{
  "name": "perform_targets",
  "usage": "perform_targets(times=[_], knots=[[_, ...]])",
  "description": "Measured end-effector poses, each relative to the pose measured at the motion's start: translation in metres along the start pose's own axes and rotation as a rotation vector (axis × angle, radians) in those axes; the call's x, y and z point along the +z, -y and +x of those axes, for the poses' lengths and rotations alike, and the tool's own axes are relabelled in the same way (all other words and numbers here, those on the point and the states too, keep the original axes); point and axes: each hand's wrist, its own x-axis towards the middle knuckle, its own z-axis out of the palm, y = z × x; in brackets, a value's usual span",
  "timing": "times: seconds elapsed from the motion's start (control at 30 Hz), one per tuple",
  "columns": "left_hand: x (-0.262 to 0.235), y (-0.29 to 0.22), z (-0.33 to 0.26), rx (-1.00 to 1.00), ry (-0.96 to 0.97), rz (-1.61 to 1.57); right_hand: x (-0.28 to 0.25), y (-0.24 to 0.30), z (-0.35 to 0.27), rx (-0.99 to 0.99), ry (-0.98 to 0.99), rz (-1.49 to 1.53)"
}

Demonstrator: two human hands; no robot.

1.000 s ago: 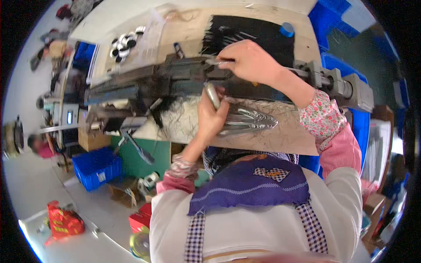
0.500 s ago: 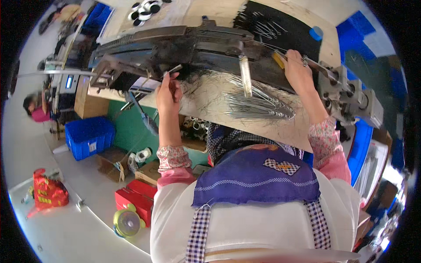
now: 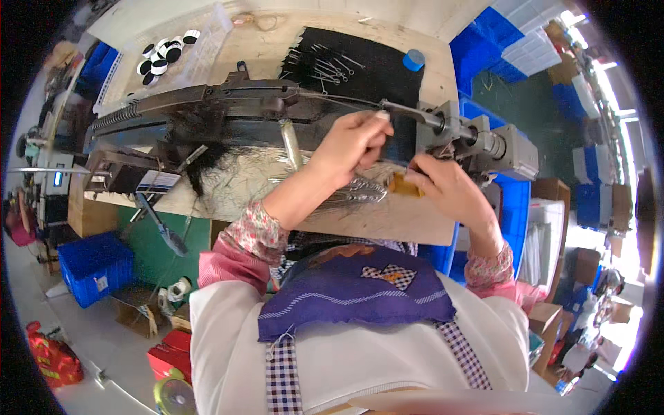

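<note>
My left hand (image 3: 354, 146) is closed, thumb and fingertips pinched together beside the thin spindle end of the machine (image 3: 415, 113). Whatever sits in that pinch is too small to make out. My right hand (image 3: 449, 185) is closed lower down to the right, its fingers around a small yellow piece (image 3: 407, 185) whose kind I cannot tell. A bundle of thin metal wires (image 3: 346, 192) lies on the bench below my left wrist. Behind it, a pale upright handle (image 3: 290, 144) stands out from the long dark machine bed (image 3: 242, 104).
Looped metal pins (image 3: 335, 66) lie on a black cloth (image 3: 391, 79) near a blue cap (image 3: 413, 60). A clear tray (image 3: 207, 41) holds several black-and-white round pieces (image 3: 162, 55). Dark bristle clippings (image 3: 207, 162) litter the bench. Blue crates (image 3: 93, 266) stand around.
My left hand has moved right from the machine's left end to the spindle. My right hand has come down and toward me with the yellow piece. The view has shifted right.
</note>
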Motion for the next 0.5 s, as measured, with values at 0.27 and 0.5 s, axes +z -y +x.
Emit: perform_targets(times=[0.27,0.5], knots=[[-0.013,0.013,0.005,0.269,-0.498,-0.076,-0.043,0.005,0.047,-0.215,-0.431,0.108],[-0.004,0.012,0.002,0.236,-0.575,-0.073,-0.001,0.006,0.152,-0.378,-0.079,0.018]])
